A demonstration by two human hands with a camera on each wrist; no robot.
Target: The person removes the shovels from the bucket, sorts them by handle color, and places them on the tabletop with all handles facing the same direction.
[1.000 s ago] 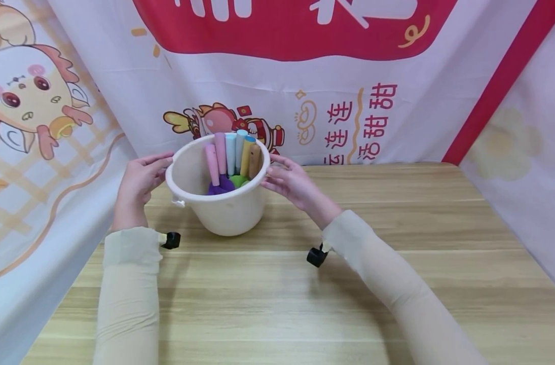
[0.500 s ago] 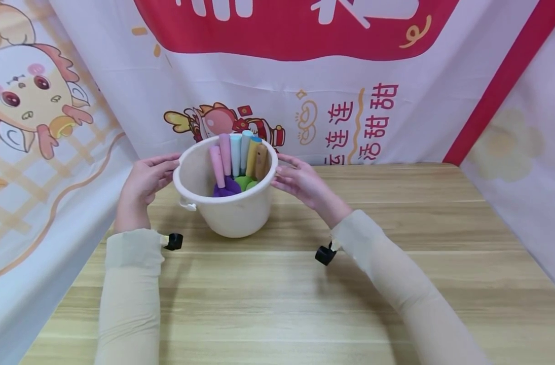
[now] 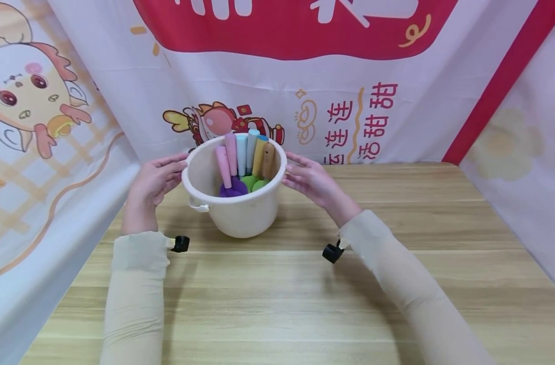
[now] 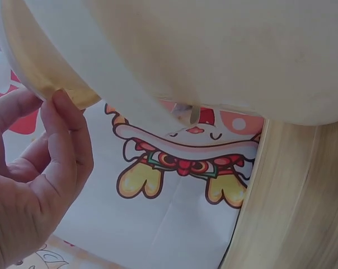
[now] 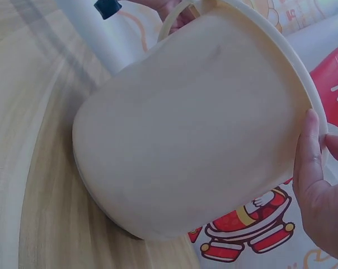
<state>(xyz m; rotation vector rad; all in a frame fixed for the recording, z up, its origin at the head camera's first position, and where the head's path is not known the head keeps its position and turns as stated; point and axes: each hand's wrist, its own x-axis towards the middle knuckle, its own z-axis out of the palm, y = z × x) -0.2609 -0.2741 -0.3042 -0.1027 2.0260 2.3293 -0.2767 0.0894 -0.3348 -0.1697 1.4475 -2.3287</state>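
A cream-white plastic bucket (image 3: 245, 218) stands at the back of the wooden table. My left hand (image 3: 151, 185) pinches its left rim between curled fingers, which the left wrist view shows close up. On the opposite side, my right hand (image 3: 318, 185) holds the rim, with fingers under its outer edge and the thumb at the lip in the right wrist view. Inside the bucket, several stick-like handles lean against the far wall, among them a pink handle (image 3: 223, 166), a yellow handle (image 3: 259, 156) and a brown handle (image 3: 268, 160). Rounded purple pieces (image 3: 233, 188) and green pieces lie at their lower ends.
A white printed cloth (image 3: 259, 81) hangs directly behind the bucket, and another cloth (image 3: 35, 213) covers the left side. The wood-grain table (image 3: 268, 294) extends to the front and right. The bucket's handle mount (image 3: 199, 207) sticks out at its front left.
The bucket has shifted steadily to the right along the table, its contents with it. Both hands have moved right together while keeping their hold on the rim.
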